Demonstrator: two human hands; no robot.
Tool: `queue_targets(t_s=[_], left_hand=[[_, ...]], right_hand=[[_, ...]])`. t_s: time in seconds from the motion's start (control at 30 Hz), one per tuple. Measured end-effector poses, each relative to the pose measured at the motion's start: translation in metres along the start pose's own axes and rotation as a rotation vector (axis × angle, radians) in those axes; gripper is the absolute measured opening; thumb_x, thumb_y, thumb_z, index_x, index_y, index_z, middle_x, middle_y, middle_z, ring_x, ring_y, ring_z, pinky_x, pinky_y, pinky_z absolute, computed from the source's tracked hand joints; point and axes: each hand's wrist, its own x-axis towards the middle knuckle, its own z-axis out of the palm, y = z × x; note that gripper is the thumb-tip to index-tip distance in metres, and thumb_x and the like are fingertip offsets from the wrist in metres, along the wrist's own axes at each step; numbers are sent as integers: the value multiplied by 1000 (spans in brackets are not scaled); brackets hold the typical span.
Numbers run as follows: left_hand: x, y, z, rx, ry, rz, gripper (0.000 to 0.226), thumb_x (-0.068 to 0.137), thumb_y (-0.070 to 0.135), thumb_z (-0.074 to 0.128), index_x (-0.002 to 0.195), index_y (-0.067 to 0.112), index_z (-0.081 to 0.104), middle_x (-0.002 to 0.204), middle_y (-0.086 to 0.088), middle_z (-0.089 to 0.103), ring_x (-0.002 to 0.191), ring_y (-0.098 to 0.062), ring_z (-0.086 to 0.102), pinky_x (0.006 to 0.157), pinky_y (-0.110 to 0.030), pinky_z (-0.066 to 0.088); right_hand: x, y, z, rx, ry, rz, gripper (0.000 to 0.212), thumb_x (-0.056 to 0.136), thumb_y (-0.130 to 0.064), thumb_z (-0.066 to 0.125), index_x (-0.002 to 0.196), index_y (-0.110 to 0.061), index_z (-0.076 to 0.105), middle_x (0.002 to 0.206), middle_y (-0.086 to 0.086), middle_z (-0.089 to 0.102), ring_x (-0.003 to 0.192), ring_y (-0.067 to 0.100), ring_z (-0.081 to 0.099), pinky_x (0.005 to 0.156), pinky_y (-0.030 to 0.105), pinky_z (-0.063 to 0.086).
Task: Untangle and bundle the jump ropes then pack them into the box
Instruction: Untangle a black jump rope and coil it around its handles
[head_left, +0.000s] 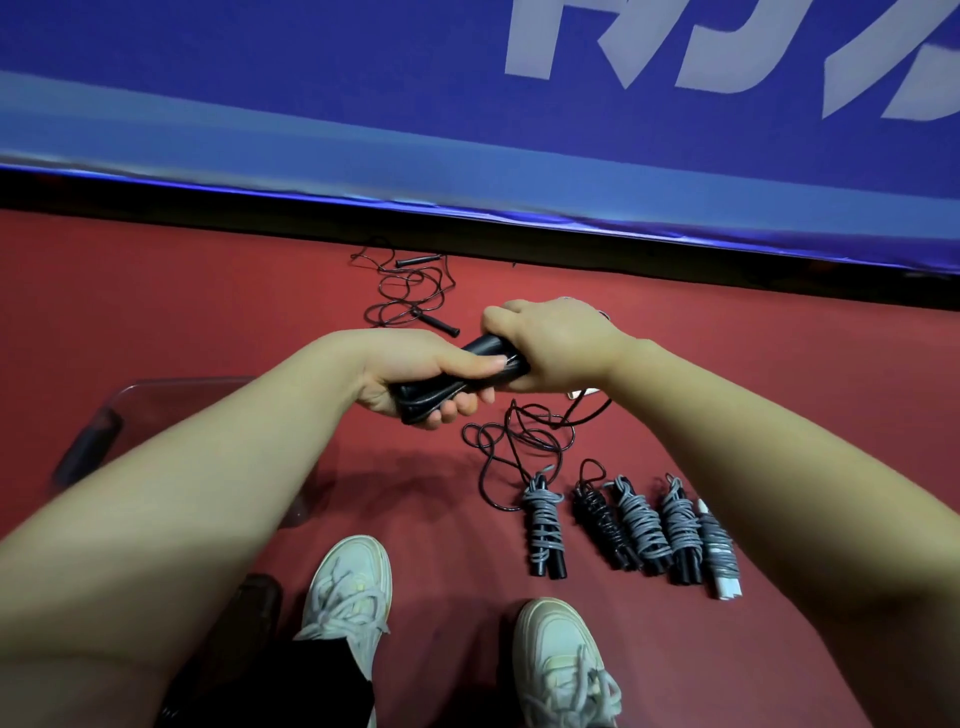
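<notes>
Black handles (480, 347) sit paired, gripped by fingers of left hand (410, 374) and right hand (550, 343), likely steadied for wrapping the cord (519, 439) below.

The left forearm (208, 467) hides most of the clear box (171, 395).
</notes>
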Motion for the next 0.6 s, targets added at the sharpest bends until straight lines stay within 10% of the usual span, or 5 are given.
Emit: queue_targets(t_s=[0.27,0.6], left_hand=[[-4,9,5,138,46,58,35,73,48,61,80,15,49,54,6,42,41,-4,37,39,-15,34],[-7,28,26,268,94,162,10,91,2,55,90,8,47,68,-8,53,54,-15,58,52,-26,53]], right_hand=[[-9,-3,-18,-128,14,100,55,80,-58,57,107,-12,45,95,4,54,66,25,45,56,30,33],[-27,4,-37,-218,3,57,41,83,-42,56,111,-13,47,98,7,58,72,30,57,56,30,35]])
